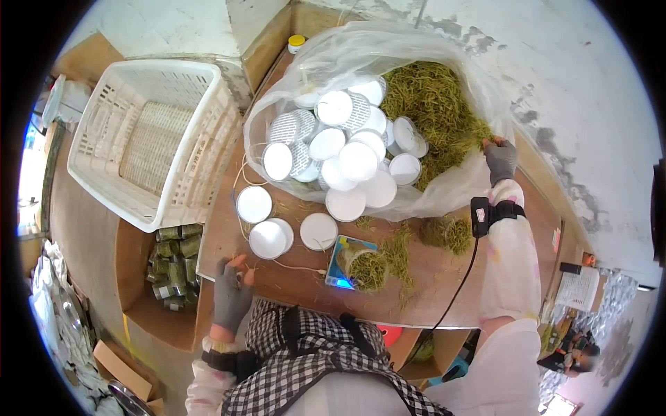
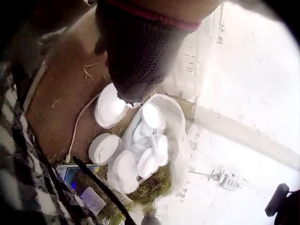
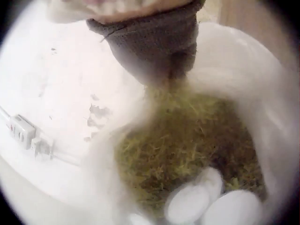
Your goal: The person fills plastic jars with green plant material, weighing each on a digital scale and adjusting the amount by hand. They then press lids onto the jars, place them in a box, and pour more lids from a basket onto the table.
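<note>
Here, a gloved right hand point(image 1: 499, 158) grasps the rim of a clear plastic bag point(image 1: 458, 187) lying open on the wooden counter point(image 1: 430, 284).
Inside: green tea leaves point(image 1: 433, 104) and white round lids point(image 1: 357, 161). The left hand point(image 1: 231, 291) rests at the counter's near edge, seemingly pinching something small. Tugging the rim harder could likely spill leaves and lids onto the counter.

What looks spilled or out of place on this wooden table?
Loose green tea-like leaves lie scattered on the brown wooden table outside the clear plastic bag, some heaped over the small blue digital scale.
</note>
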{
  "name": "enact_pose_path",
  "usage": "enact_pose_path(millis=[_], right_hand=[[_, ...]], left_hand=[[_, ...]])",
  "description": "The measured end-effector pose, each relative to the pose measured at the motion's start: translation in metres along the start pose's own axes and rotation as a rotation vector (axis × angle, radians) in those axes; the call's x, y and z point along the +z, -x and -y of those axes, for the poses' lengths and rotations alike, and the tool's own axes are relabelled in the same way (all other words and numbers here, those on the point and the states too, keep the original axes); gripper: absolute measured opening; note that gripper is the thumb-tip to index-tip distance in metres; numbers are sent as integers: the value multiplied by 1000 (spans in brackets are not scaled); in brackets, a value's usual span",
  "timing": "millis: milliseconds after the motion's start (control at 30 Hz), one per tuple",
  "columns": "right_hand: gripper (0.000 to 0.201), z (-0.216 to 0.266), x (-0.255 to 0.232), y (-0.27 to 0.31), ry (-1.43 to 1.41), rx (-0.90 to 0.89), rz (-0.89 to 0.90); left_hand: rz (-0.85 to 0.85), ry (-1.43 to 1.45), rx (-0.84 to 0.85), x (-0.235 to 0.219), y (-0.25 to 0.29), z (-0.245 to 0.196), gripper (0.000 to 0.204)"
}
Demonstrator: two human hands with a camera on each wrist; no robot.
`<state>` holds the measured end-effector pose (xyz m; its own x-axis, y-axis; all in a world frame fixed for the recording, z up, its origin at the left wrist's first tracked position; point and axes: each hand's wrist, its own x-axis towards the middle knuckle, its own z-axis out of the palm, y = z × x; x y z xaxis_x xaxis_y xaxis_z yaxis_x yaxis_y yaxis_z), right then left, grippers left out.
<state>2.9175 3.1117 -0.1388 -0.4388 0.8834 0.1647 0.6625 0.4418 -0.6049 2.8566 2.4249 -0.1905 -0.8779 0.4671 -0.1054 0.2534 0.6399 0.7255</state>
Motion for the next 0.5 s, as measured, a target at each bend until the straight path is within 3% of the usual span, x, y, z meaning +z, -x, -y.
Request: enact_pose_path(millis=[100,167,200,233,267,333,400,467,500], right_hand=[[28,6,-16,18,-192,148,32],[26,9,-28,37,-189,13,87],[26,20,-36,51,-197,27,82],[26,33,-43,67,-262,21,101],[26,48,-52,85,-326,16,120],[29,66,-67,128,-358,55,151],[32,76,-78,182,-404,-34,132],[36,76,-85,238,-261,-135,220],[35,80,-85,271,-330,-111,272]], left_hand=[[15,86,-16,5,-13,-5,38],[42,36,76,5,-19,-12,39],[50,23,83,3,-24,-21,39],[49,25,192,3,-30,-31,41],[50,28,299,3,-32,-41,43],[116,20,337,5,-37,-59,44],[171,28,382,10,-43,-75,45],[220,111,573,19,-47,-86,47],[250,125,613,25,-49,-90,51]])
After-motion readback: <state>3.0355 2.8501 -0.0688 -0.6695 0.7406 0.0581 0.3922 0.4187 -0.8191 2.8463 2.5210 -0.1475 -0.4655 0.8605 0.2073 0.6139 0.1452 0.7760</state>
